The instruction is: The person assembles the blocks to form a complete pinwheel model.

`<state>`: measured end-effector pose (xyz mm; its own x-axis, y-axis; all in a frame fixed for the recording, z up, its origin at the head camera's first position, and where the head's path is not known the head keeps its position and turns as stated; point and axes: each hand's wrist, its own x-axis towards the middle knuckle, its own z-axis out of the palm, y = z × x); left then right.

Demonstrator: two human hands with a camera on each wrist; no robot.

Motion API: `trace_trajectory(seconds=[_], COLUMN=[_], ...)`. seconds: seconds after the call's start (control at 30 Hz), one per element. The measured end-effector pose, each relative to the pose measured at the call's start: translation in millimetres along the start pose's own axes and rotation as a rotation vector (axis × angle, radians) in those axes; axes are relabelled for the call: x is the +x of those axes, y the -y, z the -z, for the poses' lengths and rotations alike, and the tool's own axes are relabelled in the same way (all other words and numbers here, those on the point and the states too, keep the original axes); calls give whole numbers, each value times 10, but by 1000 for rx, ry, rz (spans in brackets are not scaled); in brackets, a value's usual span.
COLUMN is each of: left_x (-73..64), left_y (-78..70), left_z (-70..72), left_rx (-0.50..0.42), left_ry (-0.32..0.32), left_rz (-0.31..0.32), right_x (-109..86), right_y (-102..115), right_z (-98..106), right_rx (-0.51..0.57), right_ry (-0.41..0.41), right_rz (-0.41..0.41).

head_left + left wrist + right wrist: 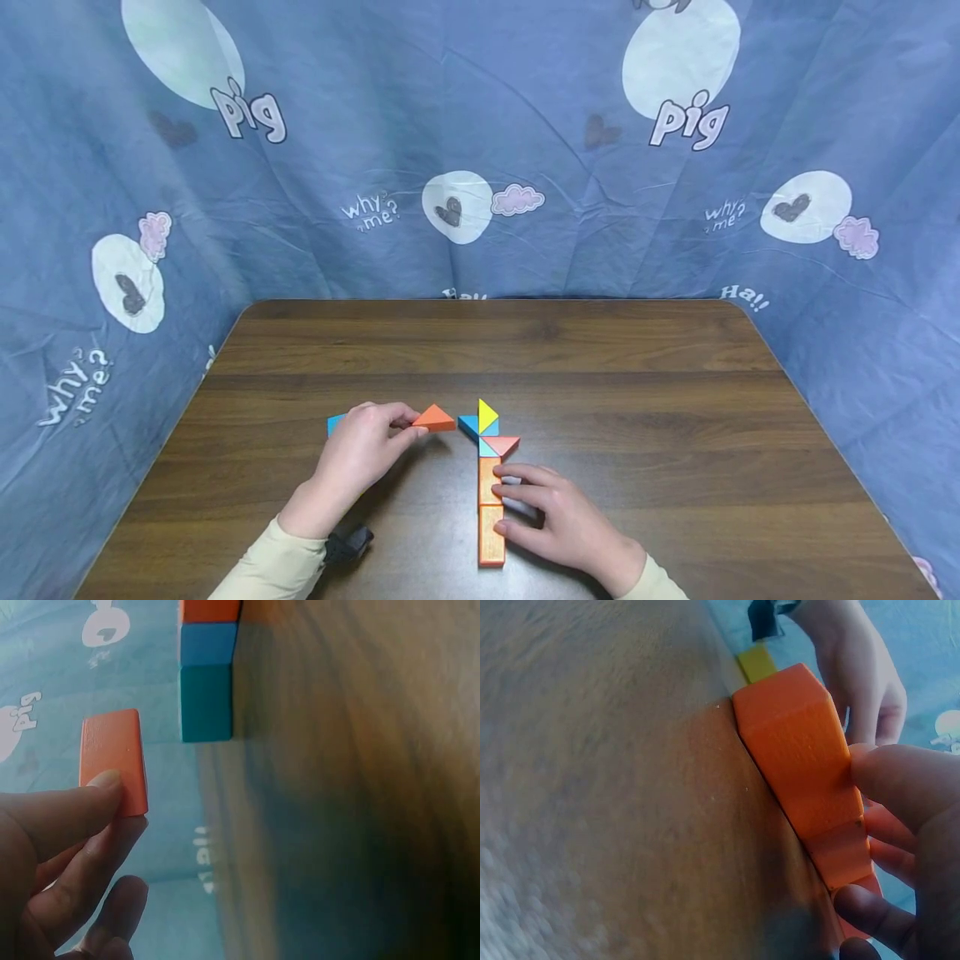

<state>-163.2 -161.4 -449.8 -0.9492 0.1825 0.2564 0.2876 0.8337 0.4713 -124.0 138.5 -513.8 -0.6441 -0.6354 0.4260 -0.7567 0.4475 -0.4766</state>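
Note:
My left hand pinches an orange triangular block between thumb and fingers; its flat orange side faces the left wrist view. Just right of it stand joined blocks: a yellow triangle, a blue triangle, a light blue piece and a pink triangle. Below these, two orange rectangular blocks lie end to end in a column. Along the column's right side rest the spread fingertips of my right hand, thumb at the lower block, fingers at the upper one.
Partly hidden behind the left hand is another blue block. A yellow block shows beyond the column in the right wrist view. A black device sits at the left wrist. Blue printed cloth hangs around the wooden table.

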Motion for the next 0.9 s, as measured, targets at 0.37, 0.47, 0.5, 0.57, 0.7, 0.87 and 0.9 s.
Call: trace_trajectory(seconds=[0.37, 0.47, 0.5, 0.57, 0.7, 0.87, 0.9], left_x=[-8, -16, -18, -23, -21, -22, -23], left_y=[-26, -15, -10, -4, 14, 15, 12], left_z=[-200, -232, -240, -250, -269, -287, -291], left_rx=[20, 0, -8, -17, -20, 7, 13], left_ry=[29, 31, 30, 30, 32, 47, 51], left_rz=[54, 53, 55, 60, 74, 69, 70], right_x=[-6, -10, -10, -9, -8, -9, -9], right_y=[0, 1, 3, 6, 16, 5, 2], right_z=[3, 1, 2, 1, 6, 5, 3], right_rx=[8, 11, 14, 14, 21, 23, 23], right_ry=[25, 29, 30, 29, 31, 27, 26], right_rz=[-41, -35, -36, -36, -56, -51, -51])
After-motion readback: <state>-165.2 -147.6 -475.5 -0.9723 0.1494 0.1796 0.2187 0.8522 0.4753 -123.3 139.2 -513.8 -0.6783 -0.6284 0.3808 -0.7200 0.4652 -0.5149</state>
